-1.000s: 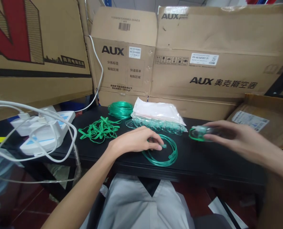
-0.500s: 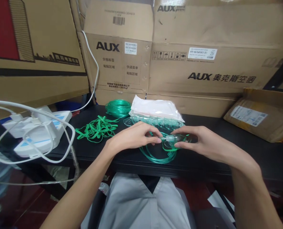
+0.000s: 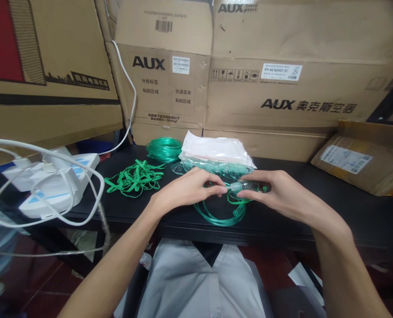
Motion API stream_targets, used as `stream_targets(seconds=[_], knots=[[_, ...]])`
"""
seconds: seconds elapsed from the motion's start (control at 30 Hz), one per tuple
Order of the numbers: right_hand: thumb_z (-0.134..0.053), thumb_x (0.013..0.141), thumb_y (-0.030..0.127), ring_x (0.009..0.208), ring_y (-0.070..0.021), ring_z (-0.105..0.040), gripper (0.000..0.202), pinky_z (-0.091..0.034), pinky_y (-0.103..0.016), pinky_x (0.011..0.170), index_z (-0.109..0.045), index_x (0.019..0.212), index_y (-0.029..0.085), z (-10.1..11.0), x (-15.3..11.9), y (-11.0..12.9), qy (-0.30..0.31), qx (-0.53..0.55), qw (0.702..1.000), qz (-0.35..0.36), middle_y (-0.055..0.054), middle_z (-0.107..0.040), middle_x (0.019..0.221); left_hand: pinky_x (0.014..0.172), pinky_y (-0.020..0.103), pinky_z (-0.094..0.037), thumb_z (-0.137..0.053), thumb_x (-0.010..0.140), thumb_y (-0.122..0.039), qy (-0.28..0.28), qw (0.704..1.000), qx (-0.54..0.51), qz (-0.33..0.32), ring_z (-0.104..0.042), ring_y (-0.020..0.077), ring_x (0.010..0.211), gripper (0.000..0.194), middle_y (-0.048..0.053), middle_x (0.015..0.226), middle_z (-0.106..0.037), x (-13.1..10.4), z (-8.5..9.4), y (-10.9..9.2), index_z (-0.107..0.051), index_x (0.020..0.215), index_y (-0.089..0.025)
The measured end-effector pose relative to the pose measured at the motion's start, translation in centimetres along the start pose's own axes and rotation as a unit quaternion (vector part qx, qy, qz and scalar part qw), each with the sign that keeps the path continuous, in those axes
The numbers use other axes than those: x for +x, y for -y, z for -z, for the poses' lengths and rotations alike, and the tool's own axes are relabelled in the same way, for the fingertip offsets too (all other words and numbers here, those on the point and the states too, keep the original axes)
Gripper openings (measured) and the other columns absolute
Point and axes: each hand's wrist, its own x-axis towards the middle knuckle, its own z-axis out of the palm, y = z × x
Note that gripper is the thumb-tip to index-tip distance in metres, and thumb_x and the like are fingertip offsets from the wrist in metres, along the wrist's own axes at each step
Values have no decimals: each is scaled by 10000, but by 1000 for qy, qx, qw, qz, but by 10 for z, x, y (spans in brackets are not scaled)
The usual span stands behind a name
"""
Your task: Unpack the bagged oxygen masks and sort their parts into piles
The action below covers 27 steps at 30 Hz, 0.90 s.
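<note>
My right hand (image 3: pixel 269 192) is closed around a clear oxygen mask (image 3: pixel 249 186), whose pale connector (image 3: pixel 235 187) points left. My left hand (image 3: pixel 205 185) pinches the end of a green tube at that connector; whether the tube is pushed onto it I cannot tell. Below both hands, a loop of green tubing (image 3: pixel 221 221) lies on the black table. A green elastic strap (image 3: pixel 238 202) hangs under the mask. Behind the hands, a row of clear green masks (image 3: pixel 221 169) lies against a white plastic packet (image 3: pixel 216 148).
Tangled green straps (image 3: pixel 135 179) and a coil of green tubing (image 3: pixel 164 149) lie on the left. Farther left stands a white power strip (image 3: pixel 55 190) with looping cables. Large cardboard boxes (image 3: pixel 170 88) wall off the back; a smaller carton (image 3: pixel 362 159) sits at right.
My right hand has shifted slightly left and up with the mask, which now lies more level. The left hand keeps its pinch at nearly the same spot.
</note>
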Motion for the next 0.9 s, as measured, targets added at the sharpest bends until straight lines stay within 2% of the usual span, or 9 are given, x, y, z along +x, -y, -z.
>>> stream_targets(seconds=[0.2, 0.5, 0.7, 0.83, 0.9], knots=[[-700, 868, 603, 1073, -296, -711, 500, -536, -361, 904, -766, 1187, 223, -2, -1, 0, -29, 3, 999, 24, -46, -775, 1196, 804, 259, -458, -553, 1012, -439, -39, 999, 5, -17, -690, 188, 884, 333, 12, 1027, -791, 1, -5, 1, -792, 1087, -220], [-706, 865, 603, 1131, -313, -694, 512, -526, -366, 948, -776, 1187, 212, -2, 2, 1, -21, 21, 1000, 10, -47, -766, 1231, 846, 232, -474, -619, 993, -329, -78, 996, 2, -49, -718, 165, 981, 231, -29, 1099, -794, 2, -8, -1, -803, 1094, -233], [-655, 866, 662, 985, -323, -711, 563, -532, -335, 752, -797, 1146, 193, -2, 4, 4, -17, 18, 1000, 6, -65, -794, 1121, 858, 248, -492, -624, 993, -301, -99, 993, 7, -57, -723, 173, 988, 214, -15, 1081, -798, 2, -6, -1, -806, 1071, -223], [-689, 847, 600, 810, -281, -695, 500, -500, -310, 644, -813, 1088, 180, 0, 3, 5, -15, 56, 998, 2, -63, -803, 909, 870, 260, -492, -638, 987, -293, -106, 992, 19, -64, -722, 174, 992, 196, -15, 1078, -797, 2, -6, -1, -807, 1060, -227], [-697, 842, 571, 756, -261, -675, 468, -486, -310, 627, -819, 1066, 179, 1, 3, 5, -6, 81, 997, -6, -57, -794, 871, 878, 262, -490, -644, 985, -289, -111, 991, 26, -67, -719, 173, 1002, 193, -9, 1084, -795, 2, -6, -1, -804, 1063, -218]])
